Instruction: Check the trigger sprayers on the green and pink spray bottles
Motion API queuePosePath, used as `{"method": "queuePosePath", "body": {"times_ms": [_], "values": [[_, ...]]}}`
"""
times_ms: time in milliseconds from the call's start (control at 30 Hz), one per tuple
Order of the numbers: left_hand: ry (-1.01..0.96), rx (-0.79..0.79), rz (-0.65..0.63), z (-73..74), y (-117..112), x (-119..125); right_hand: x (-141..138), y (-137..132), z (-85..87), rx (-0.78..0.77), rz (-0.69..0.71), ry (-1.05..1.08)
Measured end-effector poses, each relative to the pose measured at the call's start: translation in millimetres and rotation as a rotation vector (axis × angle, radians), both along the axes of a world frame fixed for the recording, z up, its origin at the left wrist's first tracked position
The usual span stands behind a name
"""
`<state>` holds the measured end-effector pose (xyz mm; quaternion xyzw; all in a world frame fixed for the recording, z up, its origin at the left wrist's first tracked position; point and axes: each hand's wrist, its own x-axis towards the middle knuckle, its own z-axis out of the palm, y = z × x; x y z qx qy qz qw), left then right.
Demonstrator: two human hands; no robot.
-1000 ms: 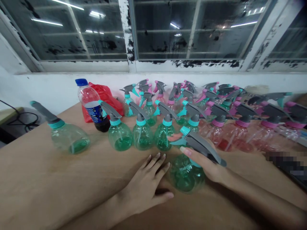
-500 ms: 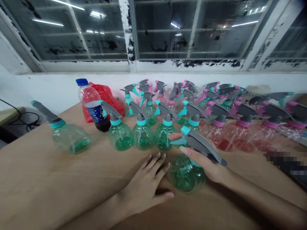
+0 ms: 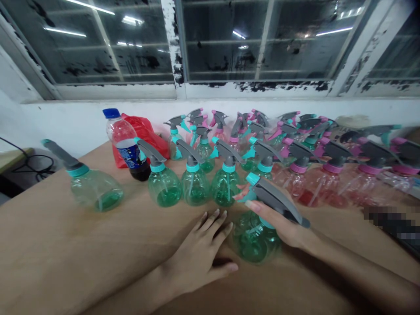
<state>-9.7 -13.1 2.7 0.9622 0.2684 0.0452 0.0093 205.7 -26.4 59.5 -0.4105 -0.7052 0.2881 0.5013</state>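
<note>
**Finger shifts at the trigger, bottle stays put**

My left hand [image 3: 200,253] lies flat and open on the wooden table [image 3: 65,253], holding nothing, as before. My right hand [image 3: 278,223] grips the green spray bottle [image 3: 254,238] standing beside it; my forefinger has curled closer to the teal trigger. Behind stand rows of green and pink bottles [image 3: 295,166]

Held spray bottle [image 3: 254,238]: green body, grey-teal trigger head. Far-right bottles [image 3: 324,183]: pink. Soda bottle [image 3: 126,144]: blue cap. Bag [image 3: 144,131]: red. Table [image 3: 65,253]: tan.
</note>
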Motion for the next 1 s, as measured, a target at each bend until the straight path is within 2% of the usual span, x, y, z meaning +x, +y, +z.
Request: {"method": "queuePosePath", "body": {"times_ms": [133,300,467,1000], "values": [[-0.015,0.001,-0.001,-2.1,0.0,-0.6,-0.5,-0.8,0.5,-0.002,-0.064,-0.015],[0.004,-0.003,0.007,1.0,-0.6,-0.1,-0.6,-1.1,3.1,-0.004,-0.009,0.006],[0.003,-0.006,0.009,3.0,-1.2,0.3,-1.2,-1.8,1.4,-0.017,-0.044,0.016],[-0.021,-0.031,0.005,2.2,-1.1,0.2,0.2,0.8,-3.6,-0.010,-0.014,0.011]]}}
